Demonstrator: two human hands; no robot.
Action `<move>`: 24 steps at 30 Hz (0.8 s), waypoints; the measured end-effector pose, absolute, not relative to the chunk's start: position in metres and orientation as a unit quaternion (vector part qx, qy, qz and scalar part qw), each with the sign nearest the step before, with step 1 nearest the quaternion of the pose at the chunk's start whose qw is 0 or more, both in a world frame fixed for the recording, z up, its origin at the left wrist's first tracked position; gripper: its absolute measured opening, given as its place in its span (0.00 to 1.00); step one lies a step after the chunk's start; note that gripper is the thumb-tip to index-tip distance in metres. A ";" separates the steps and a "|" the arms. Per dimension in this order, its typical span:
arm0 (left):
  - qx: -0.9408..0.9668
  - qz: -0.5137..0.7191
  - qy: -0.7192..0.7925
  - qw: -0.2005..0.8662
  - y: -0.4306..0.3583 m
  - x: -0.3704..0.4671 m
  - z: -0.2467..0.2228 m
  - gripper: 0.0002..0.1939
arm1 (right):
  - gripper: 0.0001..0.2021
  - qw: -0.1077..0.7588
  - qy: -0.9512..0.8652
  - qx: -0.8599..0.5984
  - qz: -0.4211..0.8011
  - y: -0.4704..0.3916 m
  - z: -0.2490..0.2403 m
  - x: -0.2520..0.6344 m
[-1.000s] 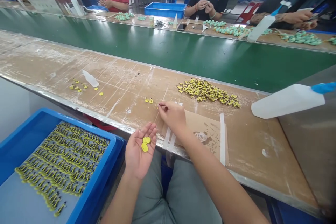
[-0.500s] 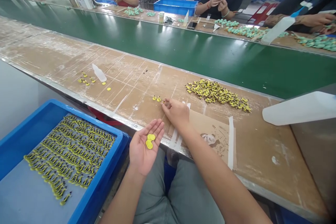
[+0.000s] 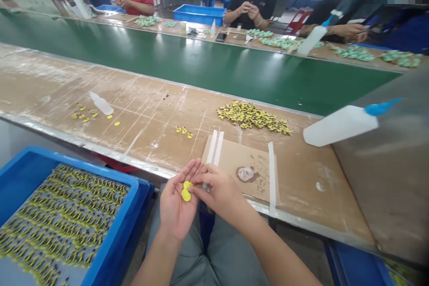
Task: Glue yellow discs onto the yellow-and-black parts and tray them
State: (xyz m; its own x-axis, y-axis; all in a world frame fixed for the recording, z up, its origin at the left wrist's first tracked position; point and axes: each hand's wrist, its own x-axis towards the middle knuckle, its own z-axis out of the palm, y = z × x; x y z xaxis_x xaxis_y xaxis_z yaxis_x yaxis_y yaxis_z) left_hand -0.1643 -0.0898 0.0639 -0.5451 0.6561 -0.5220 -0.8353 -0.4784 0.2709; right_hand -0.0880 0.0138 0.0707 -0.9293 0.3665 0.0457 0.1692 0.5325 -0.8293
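My left hand lies palm up above my lap, its fingers stretched out, with a few round yellow discs resting on the palm. Over that palm, my right hand has thumb and fingertips pinched at the edge of the upper disc. Three small yellow-and-black pieces stand in a short row on the cardboard-covered bench. Farther back and right is a heap of similar yellow-and-black pieces. A taped cardboard sheet bears a whitish blob of glue-like stuff.
At lower left a blue crate holds rows of yellow-and-black pieces. A white bottle with a blue nozzle lies at right; a smaller bottle lies at left near loose discs. Beyond the green belt, people handle mint-green pieces.
My right hand has left the row on the bench, where a third piece now stands, and come to the discs in my left palm. The view has shifted right.
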 end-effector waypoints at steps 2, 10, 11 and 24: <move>-0.181 0.827 0.275 0.455 -0.087 -0.158 0.063 0.21 | 0.04 0.108 -0.840 -0.162 0.506 0.016 0.072 -0.081; -0.176 0.763 0.337 0.522 -0.085 -0.135 0.051 0.12 | 0.08 0.123 -0.752 -0.193 0.619 0.031 0.092 -0.036; -0.161 0.751 0.334 0.546 -0.086 -0.131 0.050 0.10 | 0.08 0.127 -0.756 -0.191 0.613 0.034 0.095 -0.032; -0.021 0.717 0.508 0.477 -0.087 -0.097 0.049 0.14 | 0.24 0.043 -0.607 -0.293 0.737 0.054 0.087 -0.012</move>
